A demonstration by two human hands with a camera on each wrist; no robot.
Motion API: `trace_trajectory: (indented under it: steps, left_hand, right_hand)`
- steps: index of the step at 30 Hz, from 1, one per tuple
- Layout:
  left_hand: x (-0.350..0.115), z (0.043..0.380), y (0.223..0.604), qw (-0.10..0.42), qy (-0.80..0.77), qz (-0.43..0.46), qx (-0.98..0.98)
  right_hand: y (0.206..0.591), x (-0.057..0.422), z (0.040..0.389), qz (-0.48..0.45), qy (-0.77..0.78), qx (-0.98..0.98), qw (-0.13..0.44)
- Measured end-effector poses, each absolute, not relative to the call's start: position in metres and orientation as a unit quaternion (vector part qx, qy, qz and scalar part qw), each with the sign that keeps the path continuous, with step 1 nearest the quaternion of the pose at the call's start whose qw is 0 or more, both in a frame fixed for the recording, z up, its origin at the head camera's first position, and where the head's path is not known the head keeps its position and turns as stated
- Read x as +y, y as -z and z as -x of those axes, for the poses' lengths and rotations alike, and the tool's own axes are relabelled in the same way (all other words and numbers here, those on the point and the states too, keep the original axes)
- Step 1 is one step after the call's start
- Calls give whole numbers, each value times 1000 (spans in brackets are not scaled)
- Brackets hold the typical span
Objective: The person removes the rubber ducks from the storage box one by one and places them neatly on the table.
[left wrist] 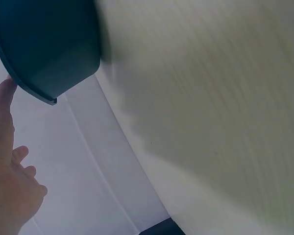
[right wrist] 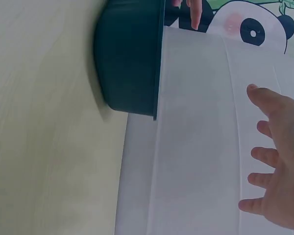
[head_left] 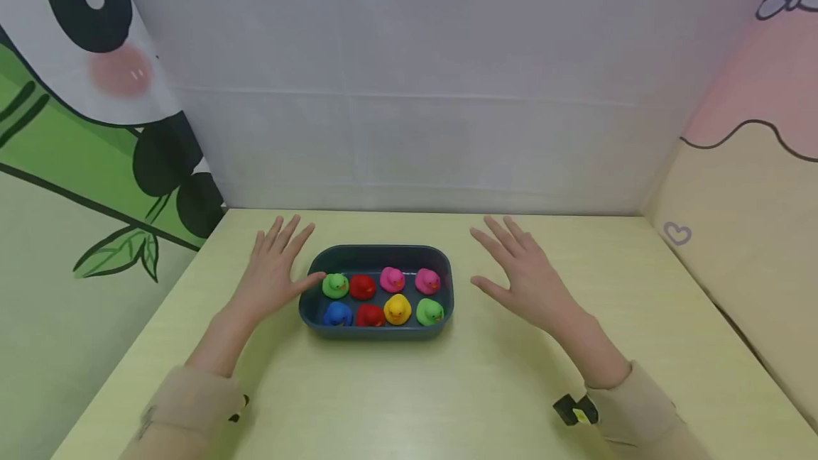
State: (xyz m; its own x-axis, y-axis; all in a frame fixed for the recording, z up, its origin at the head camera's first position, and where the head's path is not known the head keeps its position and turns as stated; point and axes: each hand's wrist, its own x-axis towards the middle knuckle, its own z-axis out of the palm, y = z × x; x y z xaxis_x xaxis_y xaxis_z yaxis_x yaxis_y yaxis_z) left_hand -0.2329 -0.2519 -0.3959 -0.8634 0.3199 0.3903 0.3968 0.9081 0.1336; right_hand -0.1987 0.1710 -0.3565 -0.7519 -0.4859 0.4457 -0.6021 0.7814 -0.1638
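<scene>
A dark blue-green rectangular tray (head_left: 377, 333) stands on the table with several small rubber ducks inside: a blue duck (head_left: 338, 314), a yellow duck (head_left: 397, 309), and red, pink and green ones. My left hand (head_left: 271, 275) is spread at the tray's left side, its thumb tip over the left rim in the head view; whether it touches cannot be told. To the right of the tray, my right hand (head_left: 524, 279) hovers with fingers spread, apart from it and holding nothing. The left wrist view shows the tray's outer wall (left wrist: 44, 44) beside the left thumb.
The pale wooden table (head_left: 383, 403) ends at a white cloth backdrop (head_left: 409, 91). A panda-painted panel (head_left: 128, 91) borders the left side, and a pink and cream panel (head_left: 741, 197) the right. Each sleeve carries a small dark device near the wrist.
</scene>
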Motion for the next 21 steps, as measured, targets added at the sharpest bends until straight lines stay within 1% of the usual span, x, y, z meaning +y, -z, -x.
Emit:
trace_trajectory:
  steps: [9,12,17,21]
  left_hand:
    - [-250,249,402,161,127,189,-960]
    - [-251,252,405,154,137,186,-961]
    - [-252,255,410,135,155,185,-961]
    - [-253,255,413,106,188,181,-959]
  right_hand:
    - [372,139,206,-343,-173,-910,155]
    - [378,130,207,-345,-179,-912,130]
    - [387,117,207,-339,-188,-919,67]
    - [392,111,209,-356,-180,-916,40]
